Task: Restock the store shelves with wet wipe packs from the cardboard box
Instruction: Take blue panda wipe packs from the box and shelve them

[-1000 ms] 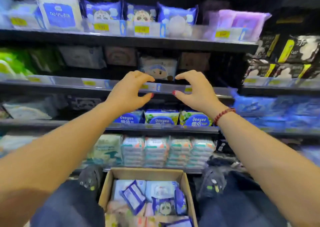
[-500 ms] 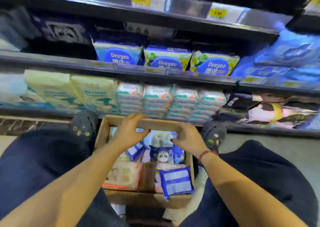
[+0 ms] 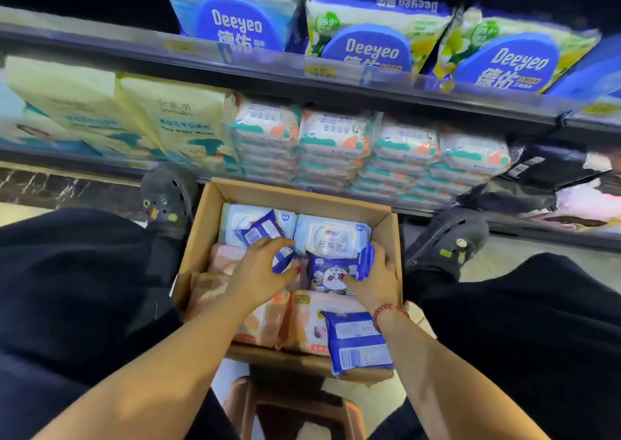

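Cardboard box point(image 3: 194, 244): open-topped, on the floor between the person's feet, its far wall just in front of the lowest shelf.
Box contents: two large pale-blue packs point(image 3: 332, 238) side by side at the far end; pink-orange packs point(image 3: 265, 320) at the near end; small dark-blue packs on top.
Left hand point(image 3: 260, 273): inside the box, fingers curled over a small blue pack point(image 3: 260, 231), thumb beneath; it grips the pack.
Right hand point(image 3: 378, 280): inside the box, thumb on the face of a panda-print pack point(image 3: 329, 273), fingers wrapped round its right edge.
Loose blue pack point(image 3: 358, 344): back side up, lying over the near right rim of the box.
Bead bracelet point(image 3: 386, 312): on the right wrist.
Lowest shelf: tall yellow baby-wipe packs point(image 3: 181, 117) at left; four stacks of white-and-teal packs point(image 3: 336, 137) at centre; dark packaging at right, blurred.
Shelf above: blue Deeyeo packs point(image 3: 368, 41) standing in a row behind a clear price rail point(image 3: 134, 48).
Floor point(image 3: 504, 256): pale, smooth, with a dark marbled strip at the shelf base on the left.
Footwear: dark clogs point(image 3: 166, 201) flanking the box.
Stool point(image 3: 292, 409): brown plastic, under the person, behind the box.
Lighting: dim aisle; shelf recesses dark.
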### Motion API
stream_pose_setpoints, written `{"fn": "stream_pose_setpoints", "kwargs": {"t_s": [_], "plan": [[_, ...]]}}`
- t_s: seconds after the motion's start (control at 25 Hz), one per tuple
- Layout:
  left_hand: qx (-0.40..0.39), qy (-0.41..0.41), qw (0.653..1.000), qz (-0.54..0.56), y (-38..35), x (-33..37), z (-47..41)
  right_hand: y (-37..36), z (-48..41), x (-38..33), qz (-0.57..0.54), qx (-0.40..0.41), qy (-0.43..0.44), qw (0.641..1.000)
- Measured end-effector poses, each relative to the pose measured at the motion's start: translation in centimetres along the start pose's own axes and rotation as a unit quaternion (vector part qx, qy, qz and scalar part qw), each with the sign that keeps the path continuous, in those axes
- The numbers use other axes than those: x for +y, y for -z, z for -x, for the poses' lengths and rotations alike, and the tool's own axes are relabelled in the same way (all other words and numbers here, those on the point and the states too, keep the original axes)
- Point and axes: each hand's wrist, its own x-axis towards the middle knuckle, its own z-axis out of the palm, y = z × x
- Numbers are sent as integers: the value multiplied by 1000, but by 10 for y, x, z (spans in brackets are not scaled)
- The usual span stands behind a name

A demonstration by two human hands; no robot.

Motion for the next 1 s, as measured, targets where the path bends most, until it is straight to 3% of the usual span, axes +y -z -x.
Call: {"fn": "stream_pose_setpoints", "kwargs": {"t_s": [0.16, 0.32, 0.44, 0.52, 0.68, 0.88, 1.0], "plan": [[15, -2, 1000, 17, 0, -6, -5, 7, 4, -4, -46, 49, -14, 998], [39, 0, 997, 69, 3, 1, -5, 42, 16, -21, -212, 89, 22, 973], [42, 7, 991, 129, 7, 12, -1, 67, 26, -45, -372, 43, 80, 924], [41, 6, 982, 186, 13, 25, 3, 70, 33, -61, -418, 4, 105, 902], [-44, 2, 928, 370, 19, 53, 16, 48, 51, -87, -375, -19, 144, 916], [-23, 58, 896, 440, 20, 38, 17, 21, 61, -99, -281, -147, 187, 930], [7, 98, 880, 466, 16, 23, 13, 12, 55, -98, -244, -196, 171, 934]]}}
